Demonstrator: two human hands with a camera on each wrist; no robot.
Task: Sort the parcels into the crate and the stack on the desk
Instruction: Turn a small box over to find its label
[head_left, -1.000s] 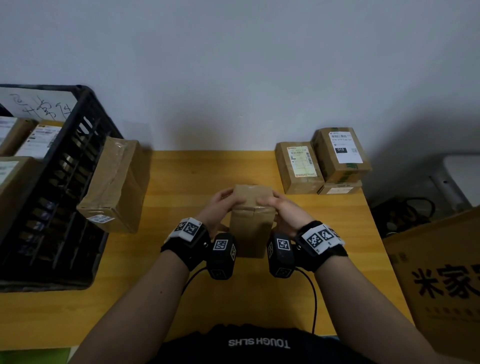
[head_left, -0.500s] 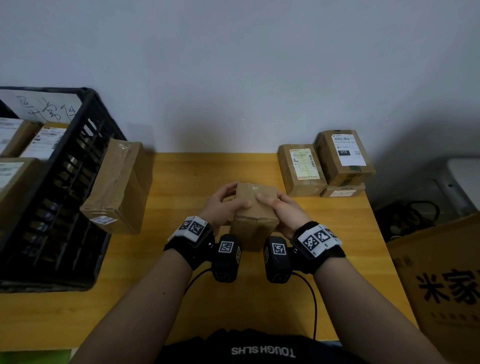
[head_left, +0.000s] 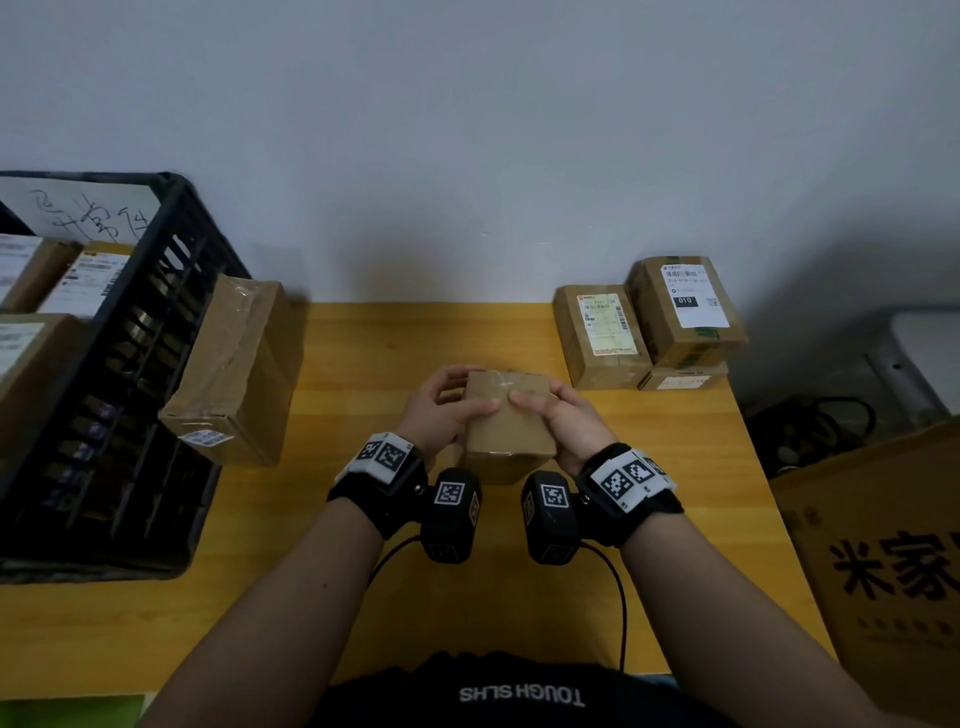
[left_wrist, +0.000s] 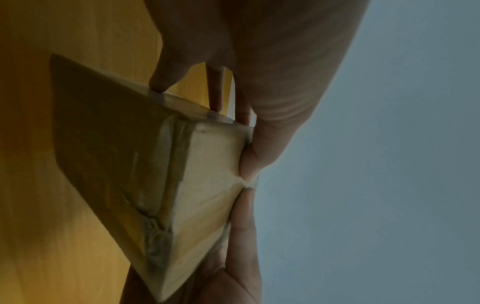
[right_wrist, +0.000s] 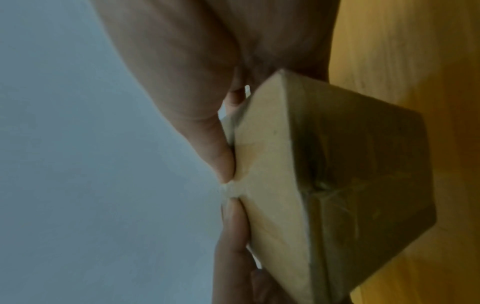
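Held between both hands: 1 small brown parcel (head_left: 506, 426), taped, tilted, raised just above table (head_left: 363, 519) at centre. Left hand (head_left: 447, 410) curled round its left side, thumb on top face, fingers (left_wrist: 161, 82) on far edge. Right hand (head_left: 563, 421) curled round right side, thumb on top, both thumbs nearly meeting mid-face. No label visible on top face.

Count, near to far: 1 parcel in hands. Left of left hand, 1 larger taped box (head_left: 234, 369) leaning vs. crate wall, small label at its near end. Beyond right hand, 3 parcels in stack (head_left: 649, 332) at far right corner of table: 1 w/ yellowish label (head_left: 602, 332) nearest hand, 1 w/ white label marked 010 (head_left: 685, 306) on top of a flatter one (head_left: 683, 378).

Containers: 1 black slatted crate (head_left: 130, 364) far left of left hand, approx. 3–4 labelled parcels (head_left: 31, 312) inside, exact no. cannot tell, cut off by frame. White handwritten sign at crate's back wall.

Edges/room: bare table between hands and wall, also between leaning box and stack. Table's right edge just past stack; beyond it, off table, 1 big printed carton (head_left: 883, 561), cables, a white appliance. Near edge of table under forearms.
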